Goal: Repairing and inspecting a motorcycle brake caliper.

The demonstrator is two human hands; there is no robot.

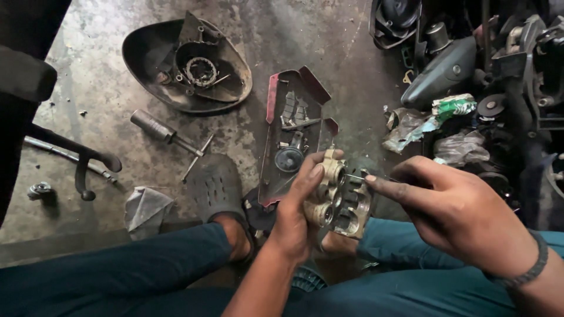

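My left hand (296, 208) grips a gold-coloured metal brake caliper (338, 196) with round bores, held above my lap. My right hand (452, 208) pinches a thin metal pin (355, 175) and presses its tip against the caliper's upper edge. A dark band sits on my right wrist. My legs in blue trousers fill the bottom of the view, and my left foot in a dark clog (216, 185) rests on the concrete floor.
A red-edged tray (272, 100) with small parts and a round black piece lies ahead. A black plastic cover (141, 56) with a bearing sits at the back left, a grey cylindrical tool (158, 129) beside it. Crumpled rags (145, 208) and engine parts (446, 70) crowd the right.
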